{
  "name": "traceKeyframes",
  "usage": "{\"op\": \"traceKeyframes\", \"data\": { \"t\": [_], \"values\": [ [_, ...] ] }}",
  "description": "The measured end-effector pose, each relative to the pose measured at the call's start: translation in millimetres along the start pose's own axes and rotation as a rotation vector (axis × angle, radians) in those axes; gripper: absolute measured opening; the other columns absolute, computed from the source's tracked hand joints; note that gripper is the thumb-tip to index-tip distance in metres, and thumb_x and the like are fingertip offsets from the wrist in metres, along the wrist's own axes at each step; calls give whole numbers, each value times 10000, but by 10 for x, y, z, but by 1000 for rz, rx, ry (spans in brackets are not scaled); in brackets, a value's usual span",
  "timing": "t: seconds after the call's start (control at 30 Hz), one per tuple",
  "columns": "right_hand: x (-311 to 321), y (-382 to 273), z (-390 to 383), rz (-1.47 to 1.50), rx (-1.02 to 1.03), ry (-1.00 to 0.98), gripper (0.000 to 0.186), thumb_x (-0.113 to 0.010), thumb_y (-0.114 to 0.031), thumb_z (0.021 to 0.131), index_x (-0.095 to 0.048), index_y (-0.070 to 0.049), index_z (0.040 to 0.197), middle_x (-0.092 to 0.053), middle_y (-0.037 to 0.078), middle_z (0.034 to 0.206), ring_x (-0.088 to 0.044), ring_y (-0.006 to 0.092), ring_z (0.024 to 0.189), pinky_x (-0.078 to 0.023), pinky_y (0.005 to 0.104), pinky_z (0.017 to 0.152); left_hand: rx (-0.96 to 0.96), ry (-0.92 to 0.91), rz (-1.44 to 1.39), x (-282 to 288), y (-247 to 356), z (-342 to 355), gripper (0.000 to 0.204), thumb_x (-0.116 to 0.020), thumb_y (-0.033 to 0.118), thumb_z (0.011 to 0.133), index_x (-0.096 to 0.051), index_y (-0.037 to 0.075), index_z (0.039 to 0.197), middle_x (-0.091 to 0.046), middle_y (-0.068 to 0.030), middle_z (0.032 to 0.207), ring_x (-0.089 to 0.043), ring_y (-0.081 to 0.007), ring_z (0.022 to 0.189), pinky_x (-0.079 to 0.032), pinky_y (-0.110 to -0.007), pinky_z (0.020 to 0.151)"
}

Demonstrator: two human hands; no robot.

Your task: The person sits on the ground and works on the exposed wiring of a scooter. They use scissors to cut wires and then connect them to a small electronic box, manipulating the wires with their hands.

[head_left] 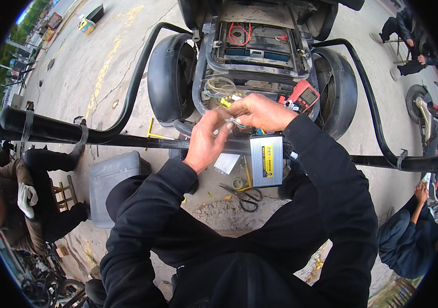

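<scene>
My left hand (207,141) and my right hand (264,113) meet above the black crossbar, fingers pinched close together on thin wires (238,123). A small pale piece shows at the fingertips, too small to name. Just below my right hand, a silver finned metal box (268,172) with a yellow label stands against the bar. A red multimeter (306,96) rests on the vehicle frame to the right of that hand. Beyond my fingers lie a yellow connector (225,102) and loose coloured wires.
The vehicle's open bay (255,41) holds dark batteries and a red cable. Black tyres (171,79) flank it. Scissors (249,200), a tape roll (238,183) and a yellow T-shaped tool (152,132) lie on the ground. A grey case (116,187) stands left. Other people sit on both sides.
</scene>
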State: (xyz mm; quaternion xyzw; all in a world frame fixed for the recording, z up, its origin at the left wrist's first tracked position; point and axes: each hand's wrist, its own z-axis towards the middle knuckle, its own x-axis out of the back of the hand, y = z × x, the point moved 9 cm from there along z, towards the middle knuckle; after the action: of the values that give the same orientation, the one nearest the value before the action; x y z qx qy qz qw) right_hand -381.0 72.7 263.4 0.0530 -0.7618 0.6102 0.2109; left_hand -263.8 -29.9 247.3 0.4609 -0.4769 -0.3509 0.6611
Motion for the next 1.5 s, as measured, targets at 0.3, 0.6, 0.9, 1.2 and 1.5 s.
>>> {"op": "traceKeyframes", "data": {
  "t": [0.3,0.6,0.9,1.2,1.5],
  "values": [
    [1,3,-40,-7,-26,19,378,-723,-81,1007,-757,2,1375,-820,219,1183,-788,259,1092,-597,410,986,6,-28,28,-37,41,-10,168,-756,58,1053,-698,33,1209,-778,-149,1063,-789,-293,962,-609,-385,853],
    [-2,50,-25,119,-51,89,389,-710,-48,1007,-742,14,1391,-821,216,1213,-794,270,1129,-607,407,984,-25,34,-59,-27,38,57,236,-693,50,1092,-617,-18,1305,-793,-213,1073,-793,-254,971,-604,-392,853],
    [31,-26,-60,-30,-26,128,364,-732,-71,971,-780,-15,1328,-815,238,1168,-800,359,1122,-609,438,977,78,-71,-87,-48,7,101,248,-695,15,1072,-632,-43,1305,-798,-188,1083,-776,-212,1007,-597,-375,876],
    [37,-8,-52,-26,-22,147,355,-703,-22,976,-778,3,1322,-828,219,1175,-810,324,1113,-613,427,988,84,-95,-88,-56,-57,158,244,-735,33,1056,-645,-51,1267,-794,-190,1138,-788,-227,1042,-618,-370,901],
    [43,192,-5,124,-57,148,387,-704,2,985,-742,48,1367,-818,216,1245,-802,269,1120,-628,397,990,2,7,419,68,237,103,458,-783,128,1065,-641,-54,1461,-757,-169,1122,-793,-249,1074,-647,-352,859]
  ]
}}
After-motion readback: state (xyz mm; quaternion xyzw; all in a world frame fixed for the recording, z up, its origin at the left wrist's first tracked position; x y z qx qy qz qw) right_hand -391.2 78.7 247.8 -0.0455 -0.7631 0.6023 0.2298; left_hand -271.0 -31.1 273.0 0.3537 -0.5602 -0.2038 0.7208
